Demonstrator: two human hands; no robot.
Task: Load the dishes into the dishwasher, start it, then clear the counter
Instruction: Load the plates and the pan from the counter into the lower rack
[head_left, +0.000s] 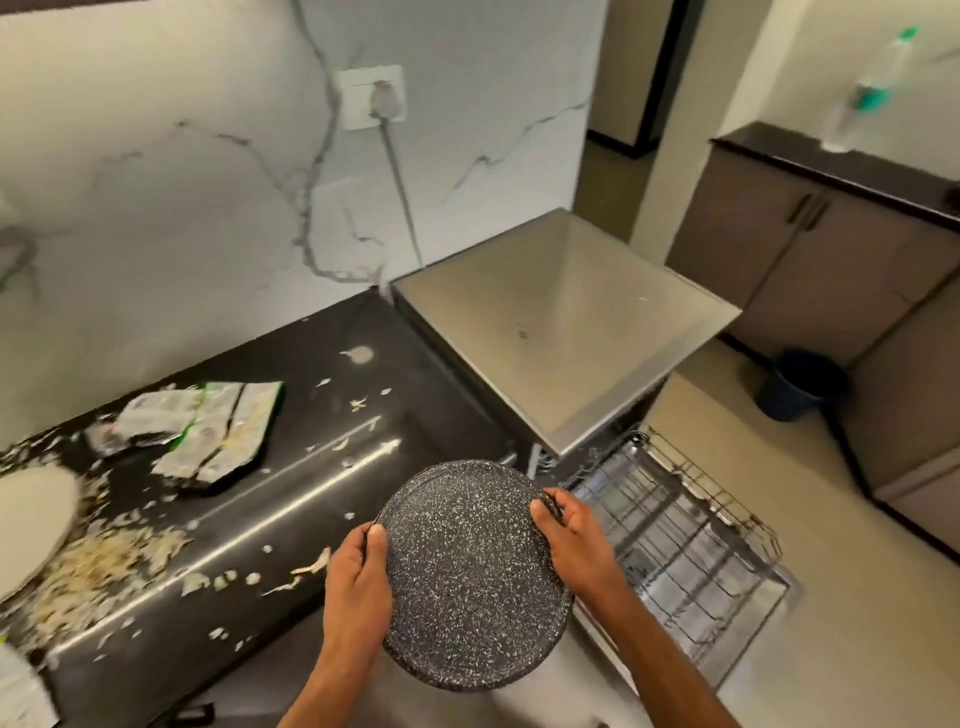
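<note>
A round, dark speckled pan (467, 577) is held in the air in front of the black counter (322, 467). My left hand (358, 587) grips its left rim, thumb on top. My right hand (571, 540) grips the right rim. To the right stands the steel-topped dishwasher (561, 322) with its door down. Its wire rack (680, 540) is pulled out below and right of the pan, and I see no dishes in it.
Food scraps (104, 566) and torn wrappers (208, 431) litter the counter. A white plate (31, 525) lies at the left edge. A blue bin (800, 384) sits on the floor beside brown cabinets (810, 249). A bottle (862, 93) stands on the far cabinet top.
</note>
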